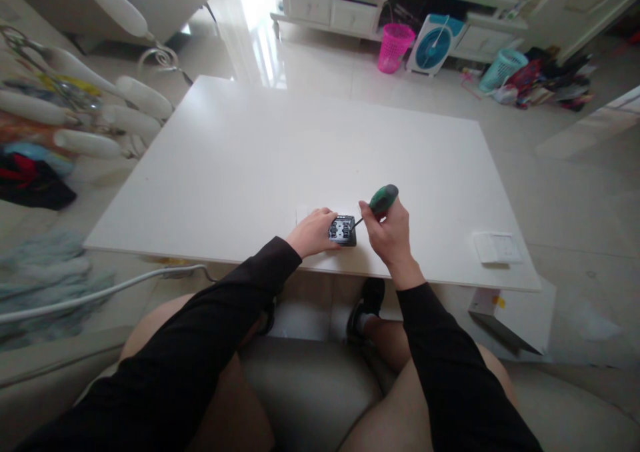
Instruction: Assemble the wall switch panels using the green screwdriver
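Note:
A small squarish black-and-grey electrical module (343, 230), with metal parts on its upper face, is near the table's front edge. My left hand (315, 232) grips it from the left, thumb and fingers on opposite sides. In my right hand (389, 232) is a screwdriver (383, 199) with a green and dark grey handle, held at a slant. Its thin dark shaft points down and left to the module's right side. Whether the tip sits in a screw is too small to tell.
The white table (310, 145) reaches away from me. White square plates (497, 248) lie near its right front corner. A white lamp stand (115, 99) is beyond its left edge. Across the floor are a pink basket (395, 47) and a blue fan (433, 45).

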A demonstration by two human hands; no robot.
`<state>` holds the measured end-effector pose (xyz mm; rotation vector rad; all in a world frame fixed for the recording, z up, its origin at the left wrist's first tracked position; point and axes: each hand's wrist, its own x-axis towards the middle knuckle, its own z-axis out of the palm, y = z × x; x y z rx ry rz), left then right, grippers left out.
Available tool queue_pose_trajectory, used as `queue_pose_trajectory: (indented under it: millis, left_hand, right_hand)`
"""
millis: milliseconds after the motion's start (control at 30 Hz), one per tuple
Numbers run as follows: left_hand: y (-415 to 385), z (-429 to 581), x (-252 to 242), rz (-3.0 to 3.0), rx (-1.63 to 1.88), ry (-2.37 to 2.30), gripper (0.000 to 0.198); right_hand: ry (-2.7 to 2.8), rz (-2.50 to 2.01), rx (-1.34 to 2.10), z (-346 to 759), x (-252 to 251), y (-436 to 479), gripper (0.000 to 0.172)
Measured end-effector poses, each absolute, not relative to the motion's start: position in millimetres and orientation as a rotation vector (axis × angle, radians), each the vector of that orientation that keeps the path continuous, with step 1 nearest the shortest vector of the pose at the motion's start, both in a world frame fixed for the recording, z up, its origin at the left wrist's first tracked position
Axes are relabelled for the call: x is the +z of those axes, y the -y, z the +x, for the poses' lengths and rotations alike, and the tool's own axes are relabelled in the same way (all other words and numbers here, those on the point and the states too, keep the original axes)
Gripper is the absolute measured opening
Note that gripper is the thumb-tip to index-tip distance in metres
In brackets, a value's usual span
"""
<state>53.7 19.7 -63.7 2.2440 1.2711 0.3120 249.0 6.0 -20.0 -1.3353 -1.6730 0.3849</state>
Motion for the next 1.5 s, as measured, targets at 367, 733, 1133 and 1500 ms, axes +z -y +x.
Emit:
queue_pose_trajectory:
  millis: [367,733,1133,1500]
  left_hand:
    - [-20.2,54.0,-63.2,2.238,0.309,-1.268,0.044]
    - [-19.1,55.6,-62.9,2.247,0.281,-1.304,0.044]
    - [-18.9,55.5,-63.6,2.233,0.291,-1.28,0.047]
    - [-18.7,57.0,-62.6,2.239,0.279,-1.333,0.045]
  right_hand:
    - [1.704,-1.309,0.377,248.4,-19.9,-6.3,0.031]
    - [1.712,-1.322,0.35,248.4,-24.2,-6.5,0.032]
    - [1.691,-1.339,0.364,246.2,-23.3,-6.4,0.033]
    - [1.474,-1.364,0.555,244.8,-26.8,-5.2,0.039]
